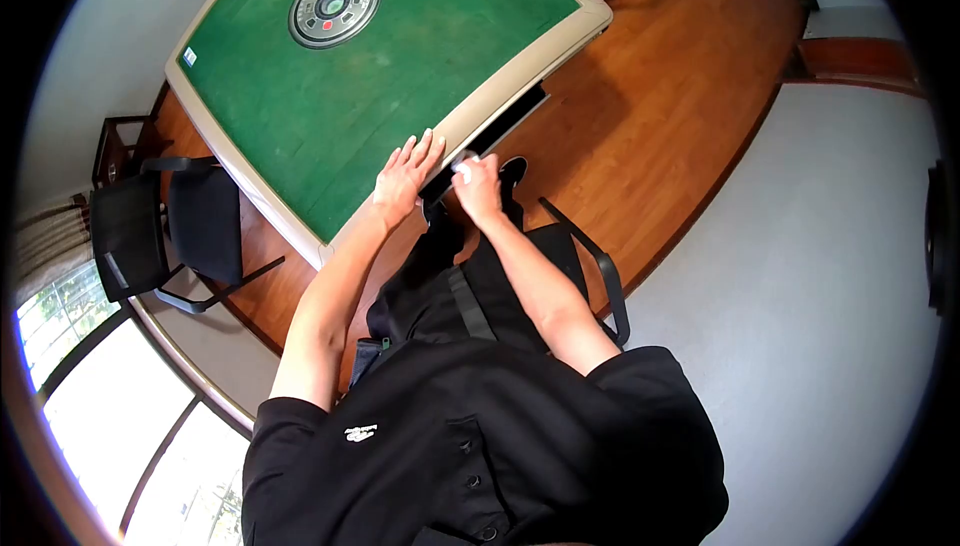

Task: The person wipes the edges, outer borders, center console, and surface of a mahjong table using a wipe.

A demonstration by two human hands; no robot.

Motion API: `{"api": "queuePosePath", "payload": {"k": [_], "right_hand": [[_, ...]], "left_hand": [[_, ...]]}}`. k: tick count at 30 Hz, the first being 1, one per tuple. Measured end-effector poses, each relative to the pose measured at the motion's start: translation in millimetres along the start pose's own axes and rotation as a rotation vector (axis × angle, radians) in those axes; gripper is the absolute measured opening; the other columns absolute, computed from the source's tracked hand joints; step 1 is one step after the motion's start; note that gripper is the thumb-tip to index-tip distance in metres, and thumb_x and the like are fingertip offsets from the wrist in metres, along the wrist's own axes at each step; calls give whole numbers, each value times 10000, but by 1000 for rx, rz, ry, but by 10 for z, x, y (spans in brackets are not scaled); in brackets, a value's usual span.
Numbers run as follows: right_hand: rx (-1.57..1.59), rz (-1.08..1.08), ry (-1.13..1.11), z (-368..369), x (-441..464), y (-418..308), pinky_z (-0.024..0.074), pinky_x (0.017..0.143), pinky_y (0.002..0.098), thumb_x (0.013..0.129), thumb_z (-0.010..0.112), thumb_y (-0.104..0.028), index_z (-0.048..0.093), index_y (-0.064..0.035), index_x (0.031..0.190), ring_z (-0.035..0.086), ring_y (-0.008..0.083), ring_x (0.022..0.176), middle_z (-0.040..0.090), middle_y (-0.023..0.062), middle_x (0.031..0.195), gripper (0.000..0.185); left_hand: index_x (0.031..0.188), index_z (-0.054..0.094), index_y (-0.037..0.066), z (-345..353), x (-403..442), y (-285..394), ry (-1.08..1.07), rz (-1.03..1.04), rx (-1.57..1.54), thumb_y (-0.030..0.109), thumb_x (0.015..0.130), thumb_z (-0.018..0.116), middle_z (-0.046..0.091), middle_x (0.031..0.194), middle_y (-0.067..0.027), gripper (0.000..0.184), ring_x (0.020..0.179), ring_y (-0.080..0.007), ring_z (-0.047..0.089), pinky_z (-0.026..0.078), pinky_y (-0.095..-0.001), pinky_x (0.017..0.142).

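My left hand lies on the near rim of a mahjong table, its fingers spread over the beige border and the edge of the green felt. Just right of it, my right hand is closed around a small white crumpled thing, which looks like a tissue or cloth. That hand is at the open drawer, a long dark slot under the table's rim. Fingers partly cover the white thing, so its kind is unclear.
A round control panel sits in the middle of the felt. I sit on a black chair, its armrest at my right. Another black chair stands by the table's left side. Windows are at the lower left, and a pale wall is on the right.
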State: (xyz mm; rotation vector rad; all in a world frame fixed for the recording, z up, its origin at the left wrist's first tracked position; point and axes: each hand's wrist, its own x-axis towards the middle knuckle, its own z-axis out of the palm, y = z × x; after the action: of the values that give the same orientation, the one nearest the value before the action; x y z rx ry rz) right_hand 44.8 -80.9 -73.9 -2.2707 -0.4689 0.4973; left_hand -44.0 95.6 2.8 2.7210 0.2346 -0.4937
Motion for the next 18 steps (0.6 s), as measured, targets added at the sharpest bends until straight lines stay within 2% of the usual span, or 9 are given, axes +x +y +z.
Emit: {"api": "queuePosePath", "payload": {"k": [3, 5, 7, 8, 9, 11, 12, 13, 18], "right_hand": [[46, -91, -92, 170, -303, -51, 605, 920, 503, 838, 782, -119, 794, -56, 1089, 686, 423, 983, 580, 201, 1138, 259], [3, -96, -114, 124, -325, 3, 603, 916, 478, 846, 770, -69, 796, -56, 1124, 686, 408, 970, 596, 185, 1097, 280], [167, -136, -110, 21, -186, 216, 594, 899, 473, 860, 734, 16, 800, -51, 1163, 689, 401, 969, 628, 176, 1066, 317], [52, -158, -83, -81, -46, 276, 585, 879, 472, 863, 696, 87, 806, -47, 1204, 698, 399, 972, 657, 182, 1034, 382], [18, -232, 29, -150, 136, 428, 581, 860, 476, 856, 689, 97, 819, -39, 1194, 706, 401, 965, 677, 202, 1022, 387], [42, -154, 98, -374, 490, 520, 586, 883, 483, 839, 668, 108, 844, -41, 1138, 720, 401, 971, 690, 211, 987, 377], [-7, -213, 132, -463, 655, 589, 588, 896, 481, 842, 657, 104, 855, -55, 1123, 726, 399, 968, 697, 204, 985, 379], [-30, -132, 122, -594, 752, 533, 593, 896, 481, 850, 648, 99, 864, -66, 1101, 736, 400, 964, 713, 197, 991, 371], [-59, -130, 212, -800, 1182, 745, 614, 887, 451, 853, 628, 117, 863, -68, 1151, 767, 385, 990, 763, 192, 1066, 422]], "left_hand": [[1789, 169, 255, 27, 9, -20, 18, 8, 4, 39, 599, 1002, 219, 1854, -87, 1469, 1668, -363, 312, 363, -484, 1337], [1789, 172, 257, 26, 12, -19, 26, 9, -15, 33, 593, 1002, 222, 1852, -91, 1472, 1665, -365, 318, 364, -480, 1337], [1788, 175, 258, 6, 12, -7, 19, 9, -17, 32, 590, 1002, 227, 1851, -91, 1473, 1664, -366, 320, 365, -480, 1337], [1788, 177, 260, -1, 1, 0, 10, 1, -20, 32, 587, 1002, 233, 1849, -90, 1474, 1663, -367, 322, 366, -479, 1336], [1788, 177, 260, 2, 7, -3, 11, 0, -18, 32, 587, 1002, 233, 1849, -90, 1474, 1663, -367, 322, 366, -479, 1336], [1786, 180, 266, 16, 16, -25, 11, 8, -27, 46, 585, 1006, 236, 1849, -84, 1474, 1662, -366, 324, 365, -482, 1337], [1786, 180, 266, 11, 6, -27, 8, 4, -24, 46, 585, 1006, 236, 1849, -84, 1474, 1662, -366, 324, 365, -482, 1337], [1786, 180, 268, 4, -2, -22, 16, 8, -25, 51, 583, 1008, 235, 1849, -82, 1476, 1661, -365, 323, 363, -481, 1338], [1783, 182, 266, -23, 13, -21, -1, -2, -17, 60, 582, 1012, 239, 1847, -81, 1475, 1660, -365, 325, 360, -478, 1341]]}}
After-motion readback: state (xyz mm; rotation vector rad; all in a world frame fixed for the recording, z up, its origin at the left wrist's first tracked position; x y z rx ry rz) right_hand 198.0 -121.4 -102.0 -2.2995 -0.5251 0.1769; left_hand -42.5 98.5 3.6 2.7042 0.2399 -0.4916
